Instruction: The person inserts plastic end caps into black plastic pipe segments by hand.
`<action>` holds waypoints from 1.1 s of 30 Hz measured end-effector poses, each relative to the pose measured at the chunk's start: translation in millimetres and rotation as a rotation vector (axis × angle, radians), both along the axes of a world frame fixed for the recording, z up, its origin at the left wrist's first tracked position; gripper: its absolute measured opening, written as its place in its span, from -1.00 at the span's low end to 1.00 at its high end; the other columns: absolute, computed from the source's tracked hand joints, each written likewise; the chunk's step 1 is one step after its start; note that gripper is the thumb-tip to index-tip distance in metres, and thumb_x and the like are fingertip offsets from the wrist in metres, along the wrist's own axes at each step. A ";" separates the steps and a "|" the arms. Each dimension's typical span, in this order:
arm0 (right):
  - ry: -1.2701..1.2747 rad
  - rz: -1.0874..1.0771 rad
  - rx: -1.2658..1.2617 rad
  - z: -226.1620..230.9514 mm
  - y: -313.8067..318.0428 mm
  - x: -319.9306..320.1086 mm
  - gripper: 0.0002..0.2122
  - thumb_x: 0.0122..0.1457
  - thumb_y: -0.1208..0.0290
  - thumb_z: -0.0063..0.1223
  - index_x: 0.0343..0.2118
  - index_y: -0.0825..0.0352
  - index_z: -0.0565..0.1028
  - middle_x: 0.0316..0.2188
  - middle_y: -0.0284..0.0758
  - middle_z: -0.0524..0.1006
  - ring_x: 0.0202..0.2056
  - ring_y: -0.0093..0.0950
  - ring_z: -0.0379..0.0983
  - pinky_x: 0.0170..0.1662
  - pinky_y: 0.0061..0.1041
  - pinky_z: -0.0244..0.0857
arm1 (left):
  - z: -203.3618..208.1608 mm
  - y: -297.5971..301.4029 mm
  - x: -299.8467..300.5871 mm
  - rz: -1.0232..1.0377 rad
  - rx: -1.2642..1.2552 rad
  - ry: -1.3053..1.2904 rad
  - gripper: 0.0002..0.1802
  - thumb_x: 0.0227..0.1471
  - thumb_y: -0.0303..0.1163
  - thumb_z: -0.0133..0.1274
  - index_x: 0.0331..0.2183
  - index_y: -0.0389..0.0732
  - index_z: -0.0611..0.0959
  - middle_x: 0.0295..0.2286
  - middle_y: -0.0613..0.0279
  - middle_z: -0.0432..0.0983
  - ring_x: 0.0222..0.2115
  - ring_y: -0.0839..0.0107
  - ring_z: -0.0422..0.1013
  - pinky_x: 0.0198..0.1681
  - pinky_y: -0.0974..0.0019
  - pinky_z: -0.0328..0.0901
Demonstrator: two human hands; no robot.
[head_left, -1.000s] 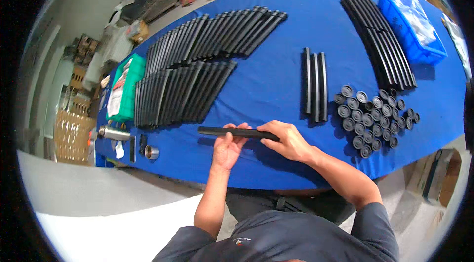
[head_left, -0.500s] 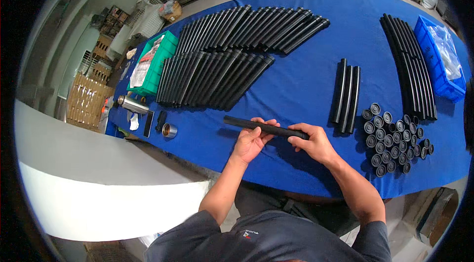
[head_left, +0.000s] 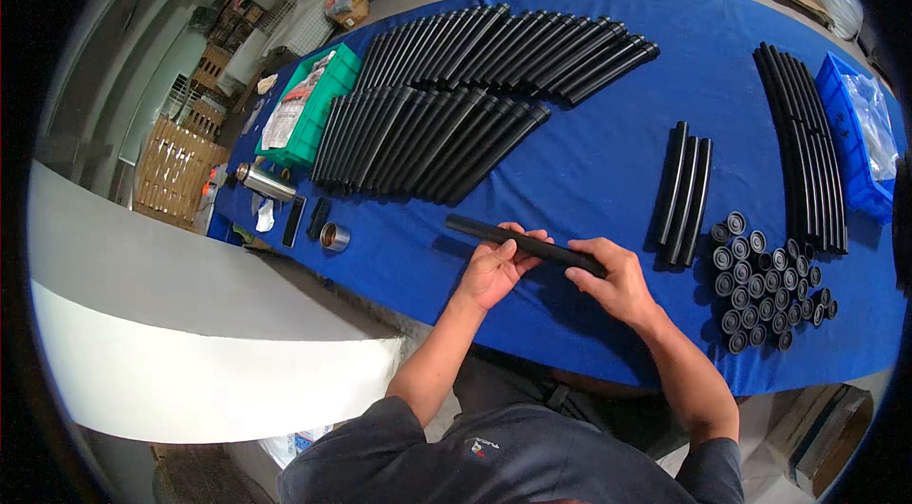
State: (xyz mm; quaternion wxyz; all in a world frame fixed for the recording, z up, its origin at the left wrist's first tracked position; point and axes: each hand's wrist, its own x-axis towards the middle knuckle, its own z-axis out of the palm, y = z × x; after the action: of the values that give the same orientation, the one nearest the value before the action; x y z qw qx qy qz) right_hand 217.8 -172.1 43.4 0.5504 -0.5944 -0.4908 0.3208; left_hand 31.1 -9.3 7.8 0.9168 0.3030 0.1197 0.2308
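A black tube [head_left: 549, 250] lies slantwise across both my hands, above the near edge of the blue-covered table. My left hand [head_left: 492, 274] is palm up under its middle, thumb over the top and fingers curled beneath. At the tube's right end, my right hand [head_left: 617, 281] grips it between thumb and fingers, hiding part of that end. Three loose black tubes [head_left: 686, 195] lie to the right of my hands. Beside them, several round black caps [head_left: 750, 290] with ringed faces stand in a cluster.
Two rows of capped black tubes [head_left: 427, 143] fill the far left. A green bin [head_left: 332, 91], steel flask [head_left: 266, 183], phone [head_left: 294, 221] and metal cup [head_left: 334, 237] sit left. More tubes [head_left: 807, 152] lie beside a blue bin [head_left: 841, 95] at right.
The view has turned slightly, so the table's things sit further right in it. Both hands keep hold of the tube, with only a slight shift in the right hand's fingers.
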 end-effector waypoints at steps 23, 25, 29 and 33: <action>-0.176 -0.063 0.111 4.3 -0.1 0.2 -0.72 0.09 0.42 0.23 -0.15 0.44 0.54 -0.36 -0.10 0.54 -0.34 -0.20 0.52 -0.26 -0.32 0.37 | 0.9 1.1 0.7 0.008 -0.025 -0.022 -0.70 0.09 -0.54 0.11 -0.09 -0.22 0.51 -0.02 -0.09 0.46 0.11 -0.02 0.32 0.15 -0.01 0.33; -0.084 -0.038 0.042 6.1 -0.2 -0.3 -0.71 0.09 0.39 0.23 -0.16 0.45 0.54 -0.35 -0.08 0.55 -0.33 -0.18 0.52 -0.26 -0.30 0.38 | -0.8 2.3 -2.1 0.029 -0.021 -0.024 -0.71 0.09 -0.54 0.11 -0.11 -0.22 0.51 -0.03 -0.10 0.46 0.11 -0.03 0.32 0.15 -0.01 0.34; -0.106 -0.061 0.101 -8.2 2.4 -0.1 -0.69 0.09 0.39 0.25 -0.14 0.43 0.54 -0.35 -0.12 0.55 -0.37 -0.27 0.52 -0.30 -0.36 0.38 | 1.0 0.7 0.1 0.030 -0.009 0.004 -0.70 0.07 -0.55 0.13 -0.12 -0.21 0.50 -0.04 -0.08 0.47 0.09 -0.01 0.34 0.14 0.02 0.34; -0.149 -0.052 0.120 -9.2 2.3 4.2 -0.69 0.08 0.41 0.26 -0.12 0.41 0.54 -0.35 -0.17 0.55 -0.38 -0.35 0.51 -0.32 -0.41 0.36 | 2.9 0.0 2.3 0.036 -0.015 0.013 -0.70 0.05 -0.58 0.14 -0.14 -0.22 0.53 -0.05 -0.10 0.47 0.09 -0.02 0.34 0.15 0.01 0.33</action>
State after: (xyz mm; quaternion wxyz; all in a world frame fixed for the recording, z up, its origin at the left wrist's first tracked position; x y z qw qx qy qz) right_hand 222.0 -169.8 34.2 0.5551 -0.5950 -0.5332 0.2315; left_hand 33.4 -9.3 10.7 0.9139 0.2955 0.1331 0.2446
